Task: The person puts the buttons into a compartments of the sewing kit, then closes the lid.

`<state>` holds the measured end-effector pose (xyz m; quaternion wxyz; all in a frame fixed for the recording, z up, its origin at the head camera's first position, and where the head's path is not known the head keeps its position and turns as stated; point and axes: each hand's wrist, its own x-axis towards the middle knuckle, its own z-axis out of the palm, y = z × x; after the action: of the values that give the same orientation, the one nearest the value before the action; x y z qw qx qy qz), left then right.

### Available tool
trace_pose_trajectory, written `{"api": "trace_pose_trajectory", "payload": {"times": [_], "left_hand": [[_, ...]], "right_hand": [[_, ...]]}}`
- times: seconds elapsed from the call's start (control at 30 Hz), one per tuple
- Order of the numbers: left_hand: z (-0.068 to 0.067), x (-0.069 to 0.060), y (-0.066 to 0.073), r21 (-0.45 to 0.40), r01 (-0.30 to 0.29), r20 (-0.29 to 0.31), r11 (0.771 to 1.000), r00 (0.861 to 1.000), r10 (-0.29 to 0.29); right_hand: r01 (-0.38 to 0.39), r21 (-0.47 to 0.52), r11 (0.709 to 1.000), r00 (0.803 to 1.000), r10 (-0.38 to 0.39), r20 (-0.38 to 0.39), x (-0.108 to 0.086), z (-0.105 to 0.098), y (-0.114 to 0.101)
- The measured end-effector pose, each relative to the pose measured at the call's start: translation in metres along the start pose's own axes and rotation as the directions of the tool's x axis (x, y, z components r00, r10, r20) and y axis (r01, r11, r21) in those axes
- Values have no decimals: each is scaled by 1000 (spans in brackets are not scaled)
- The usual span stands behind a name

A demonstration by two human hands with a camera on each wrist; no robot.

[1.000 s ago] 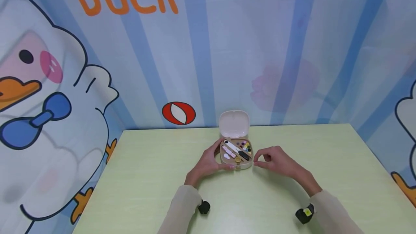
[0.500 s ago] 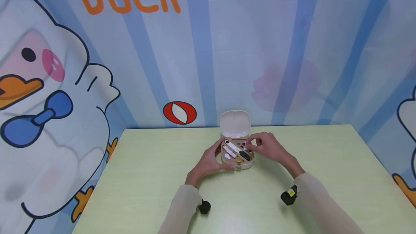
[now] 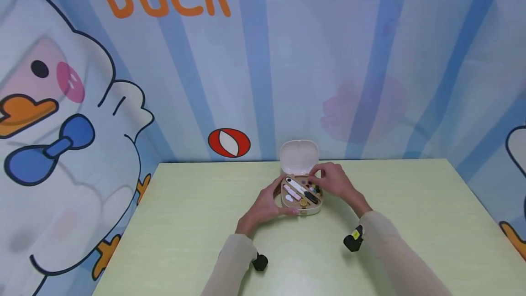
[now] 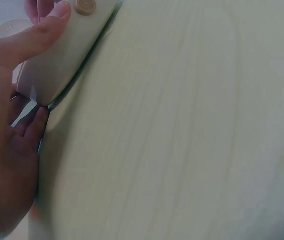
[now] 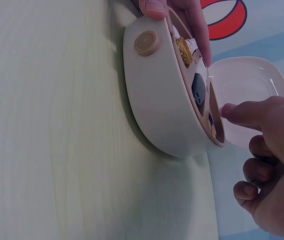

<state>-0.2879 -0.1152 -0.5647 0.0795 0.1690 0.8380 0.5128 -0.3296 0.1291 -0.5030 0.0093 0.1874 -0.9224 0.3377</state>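
Note:
A small cream case (image 3: 310,212) stands on the table with its pale lid (image 3: 299,156) raised at the back. My left hand (image 3: 265,205) grips its left side, thumb on the front wall beside a round brown button clasp (image 5: 146,43). Inside lie a white-and-black slim tool (image 3: 302,190), a pink stick-shaped piece (image 3: 291,192), a gold round piece (image 3: 303,202) and several small coloured bits (image 3: 315,189). At the case's far right compartment is my right hand (image 3: 334,180), thumb and forefinger together, other fingers curled; whether the fingertips pinch anything is hidden.
The pale green table (image 3: 197,223) ends at a fabric backdrop (image 3: 287,58) printed with stripes and a duck. Black wrist cameras sit under both sleeves, the left camera (image 3: 260,262) and the right camera (image 3: 353,239).
My right hand has moved from beside the case's right wall up and left, over the right compartment, then to its far edge. My left hand keeps its grip on the case.

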Motion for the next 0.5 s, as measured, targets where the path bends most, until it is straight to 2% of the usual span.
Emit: {"api": "trace_pose_trajectory", "payload": {"times": [0.13,0.5], "left_hand": [[1,0,1,3,5,2,1000,1000,-5],[-1,0,1,6,-6,7,1000,1000,6]], "right_hand": [[-35,-11,999,999,35,1,3,4,1],[-64,-11,998,998,65,21,5,9,2]]}}
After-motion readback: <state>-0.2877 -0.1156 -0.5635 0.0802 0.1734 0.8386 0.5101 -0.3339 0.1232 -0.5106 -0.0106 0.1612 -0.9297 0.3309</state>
